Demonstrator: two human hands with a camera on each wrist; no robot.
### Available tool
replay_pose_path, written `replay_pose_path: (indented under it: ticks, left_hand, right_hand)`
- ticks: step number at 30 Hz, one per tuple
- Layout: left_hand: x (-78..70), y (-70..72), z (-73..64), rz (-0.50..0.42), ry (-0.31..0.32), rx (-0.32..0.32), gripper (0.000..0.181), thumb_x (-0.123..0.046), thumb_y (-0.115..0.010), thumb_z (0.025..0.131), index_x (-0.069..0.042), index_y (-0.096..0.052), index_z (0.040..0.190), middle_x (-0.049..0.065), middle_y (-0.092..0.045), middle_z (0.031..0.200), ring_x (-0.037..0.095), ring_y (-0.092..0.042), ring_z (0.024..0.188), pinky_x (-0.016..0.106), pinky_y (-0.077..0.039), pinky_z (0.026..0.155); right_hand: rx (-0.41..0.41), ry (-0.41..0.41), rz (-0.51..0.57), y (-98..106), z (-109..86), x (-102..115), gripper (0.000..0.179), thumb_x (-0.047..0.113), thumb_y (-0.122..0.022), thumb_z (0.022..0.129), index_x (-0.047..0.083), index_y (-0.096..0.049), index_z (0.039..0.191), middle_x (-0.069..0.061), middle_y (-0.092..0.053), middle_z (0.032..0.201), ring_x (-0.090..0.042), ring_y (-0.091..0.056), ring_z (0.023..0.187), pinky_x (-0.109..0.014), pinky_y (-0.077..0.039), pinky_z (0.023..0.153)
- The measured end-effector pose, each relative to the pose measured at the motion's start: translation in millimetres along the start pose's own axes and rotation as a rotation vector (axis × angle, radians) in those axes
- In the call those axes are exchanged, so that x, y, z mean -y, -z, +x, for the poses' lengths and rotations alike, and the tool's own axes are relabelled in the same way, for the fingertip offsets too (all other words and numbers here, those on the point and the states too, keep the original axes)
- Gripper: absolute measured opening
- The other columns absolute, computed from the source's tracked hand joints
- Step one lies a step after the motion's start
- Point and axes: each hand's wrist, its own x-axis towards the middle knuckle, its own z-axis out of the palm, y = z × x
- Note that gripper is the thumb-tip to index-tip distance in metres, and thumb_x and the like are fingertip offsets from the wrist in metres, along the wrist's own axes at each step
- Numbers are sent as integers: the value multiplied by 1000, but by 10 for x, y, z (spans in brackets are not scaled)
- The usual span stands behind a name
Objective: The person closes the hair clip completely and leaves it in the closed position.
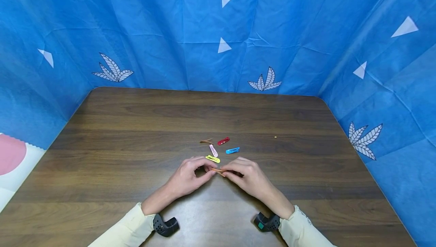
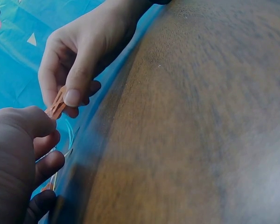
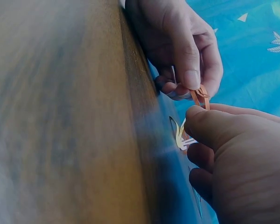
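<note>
Between both hands, over the table's front half, an orange snap hair clip (image 1: 218, 170) is pinched at its two ends. The left hand (image 1: 189, 173) grips one end between thumb and forefinger, and the right hand (image 1: 248, 175) pinches the other in the same way. Seen from the left wrist, the slotted middle of the clip (image 2: 59, 102) shows between the fingertips. From the right wrist, the clip (image 3: 205, 99) looks spread apart in two strips. Just beyond the fingers lies a yellow hair clip (image 1: 212, 159), with a pink hair clip (image 1: 213, 150) behind it.
Farther back on the wooden table (image 1: 136, 156) lie a blue hair clip (image 1: 233, 150), a red hair clip (image 1: 223, 141) and another orange clip (image 1: 206, 141). A tiny yellow bit (image 1: 275, 137) sits to the right. Blue curtains (image 1: 153, 31) hang round the table's far edges.
</note>
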Motion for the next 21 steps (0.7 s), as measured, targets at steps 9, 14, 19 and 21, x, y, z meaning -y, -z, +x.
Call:
replay_pose_path:
  ticks: [9,14,19,21]
  left_hand:
    - [-3,-2,-10,-1,22,-5,17,-6,-80,88,-14,-76,102,-9,-69,86,3,-62,79,24,-54,72]
    - [-14,3,-1,0,39,-1,17,-7,-80,88,-14,-76,102,-9,-70,86,1,-61,78,24,-53,71]
    - [-24,13,4,14,51,12,16,-9,-80,89,-15,-76,103,-10,-69,86,3,-62,79,25,-53,73]
    - [-29,15,5,13,56,17,16,-9,-80,88,-14,-76,103,-10,-69,86,4,-63,79,25,-53,73]
  right_hand:
    - [-18,-31,26,-6,0,25,27,12,-84,86,17,-77,111,8,-72,92,-5,-62,77,-12,-48,64]
    - [-6,-36,40,-6,-2,35,24,18,-84,88,17,-76,110,8,-69,88,-6,-61,74,-12,-48,63]
    - [2,-46,32,-6,-3,45,18,19,-82,90,17,-77,107,10,-69,87,-4,-61,73,-12,-48,62]
    - [2,-49,29,-7,-2,48,18,18,-81,90,18,-77,107,11,-69,87,-2,-60,73,-11,-47,62]
